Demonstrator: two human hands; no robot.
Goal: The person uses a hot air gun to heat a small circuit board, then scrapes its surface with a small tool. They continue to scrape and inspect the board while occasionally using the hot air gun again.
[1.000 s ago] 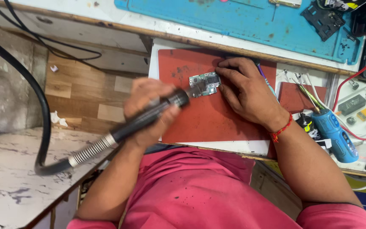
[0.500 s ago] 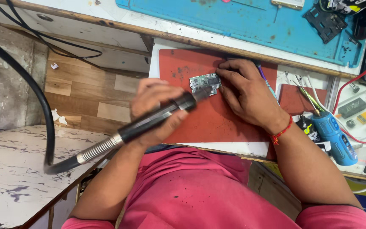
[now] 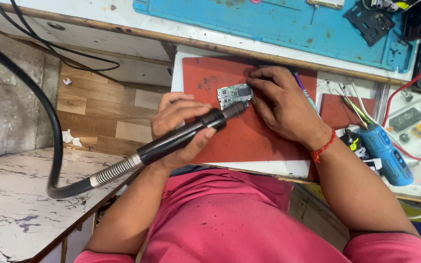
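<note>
My left hand (image 3: 177, 122) grips a black wand-shaped tool (image 3: 186, 136) with a metal spring collar and a thick black hose (image 3: 35, 92). Its tip touches, or nearly touches, the lower right edge of a small green circuit board (image 3: 232, 95). The board lies on a red mat (image 3: 210, 78). My right hand (image 3: 283, 104) rests on the mat with its fingertips pressing the board's right edge, and a red thread is tied around that wrist.
A blue work mat (image 3: 278, 24) lies at the back of the bench. A blue cylindrical holder (image 3: 386, 153) with tweezers, small parts and red wires sits to the right. A marbled white surface (image 3: 15, 204) is at lower left, above a wooden floor.
The wand's tip has moved right, from the board's left side to its lower right edge. My right hand has stayed on the board.
</note>
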